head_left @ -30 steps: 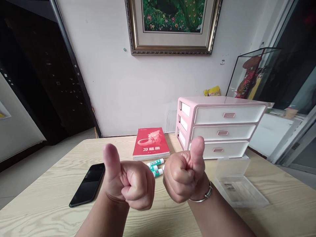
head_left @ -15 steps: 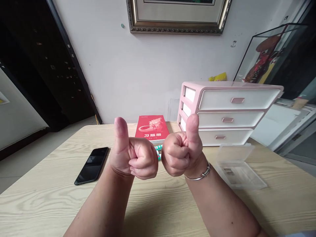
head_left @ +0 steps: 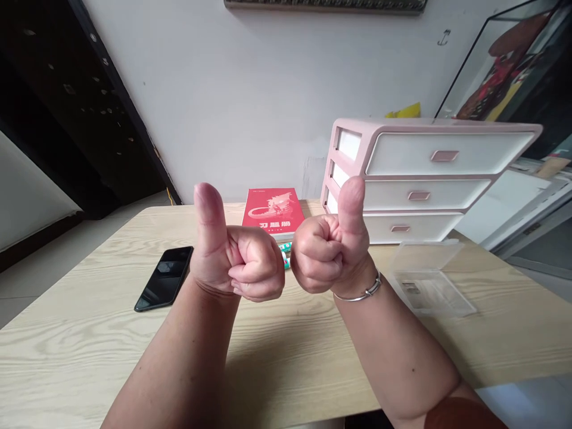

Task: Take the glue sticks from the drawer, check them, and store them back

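Note:
My left hand (head_left: 236,250) is a fist with its thumb pointing up, raised above the table. Beside it, a small gap away, my right hand (head_left: 333,244) makes the same thumbs-up fist, with a silver bangle (head_left: 364,293) on the wrist. Nothing shows in either fist. Behind them lies a red book (head_left: 274,211) with white lettering. Small green-and-white items (head_left: 285,255) in front of the book are partly hidden by my hands. A black phone (head_left: 165,279) rests on the tabletop left of my left hand.
The wooden table (head_left: 290,357) stands against a white wall. At its back right is a pink and white drawer unit (head_left: 429,154) with three closed drawers. A clear plastic case (head_left: 435,292) lies with its lid raised in front of the unit. A framed picture (head_left: 326,5) hangs above.
The view has tilted down, so the table and its objects sit higher in the picture and the table's near edge now shows. Both hands keep the same thumbs-up pose, slightly farther apart.

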Demonstrator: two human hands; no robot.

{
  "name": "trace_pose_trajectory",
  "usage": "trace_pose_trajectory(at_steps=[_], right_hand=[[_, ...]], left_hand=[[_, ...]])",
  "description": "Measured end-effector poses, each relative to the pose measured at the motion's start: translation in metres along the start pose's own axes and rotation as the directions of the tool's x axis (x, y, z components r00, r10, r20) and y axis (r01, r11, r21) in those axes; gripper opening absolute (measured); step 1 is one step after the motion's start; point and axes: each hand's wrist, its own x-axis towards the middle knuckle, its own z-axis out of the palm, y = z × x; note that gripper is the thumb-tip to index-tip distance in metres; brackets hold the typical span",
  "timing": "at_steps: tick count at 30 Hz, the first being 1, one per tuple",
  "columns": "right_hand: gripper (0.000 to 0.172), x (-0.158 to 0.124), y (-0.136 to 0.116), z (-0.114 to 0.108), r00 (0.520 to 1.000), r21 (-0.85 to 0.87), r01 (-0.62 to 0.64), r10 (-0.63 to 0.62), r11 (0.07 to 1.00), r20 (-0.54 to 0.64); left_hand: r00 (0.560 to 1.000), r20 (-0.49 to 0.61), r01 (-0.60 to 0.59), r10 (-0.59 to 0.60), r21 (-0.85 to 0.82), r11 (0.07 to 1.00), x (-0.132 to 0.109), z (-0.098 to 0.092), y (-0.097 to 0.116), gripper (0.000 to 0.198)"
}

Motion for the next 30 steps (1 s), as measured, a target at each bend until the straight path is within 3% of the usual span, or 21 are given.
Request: trace_pose_trajectory(at_steps=[3,13,23,25,27,28,30], right_hand=[[0.075,0.000,-0.001,0.001,0.997,-0.023,-0.045,0.043,0.999,-0.059],[0.072,-0.002,0.000,0.000,0.992,-0.057,-0.078,0.072,0.995,-0.100],[0.074,-0.004,-0.001,0.000,0.987,-0.086,-0.054,0.040,0.995,-0.157],[0.073,-0.005,-0.005,0.003,0.971,-0.156,-0.040,0.002,0.987,-0.237],[0.065,-0.009,-0.006,0.004,0.897,-0.281,-0.068,-0.065,0.957,-0.438],[0.060,-0.013,-0.005,0.003,0.815,-0.360,-0.114,-0.120,0.926,-0.567],[0.049,-0.024,0.001,-0.005,0.562,-0.517,-0.301,-0.288,0.801,-0.775]], left_hand=[[1.000,0.027,0.005,-0.004,-0.010,1.000,0.002,-0.001,0.001,0.080],[0.999,0.048,0.005,-0.003,-0.050,0.999,0.002,-0.005,-0.007,0.082],[0.998,-0.054,0.019,-0.021,-0.040,0.999,-0.001,-0.003,-0.011,0.083],[0.992,-0.125,0.027,-0.026,0.010,1.000,-0.001,-0.002,-0.011,0.082],[0.948,-0.317,0.091,-0.042,0.142,0.986,-0.001,-0.002,-0.013,0.079],[0.894,-0.445,0.171,-0.050,0.237,0.956,-0.001,-0.003,-0.016,0.076],[0.717,-0.696,0.439,-0.019,0.431,0.789,-0.001,-0.007,-0.027,0.065]])
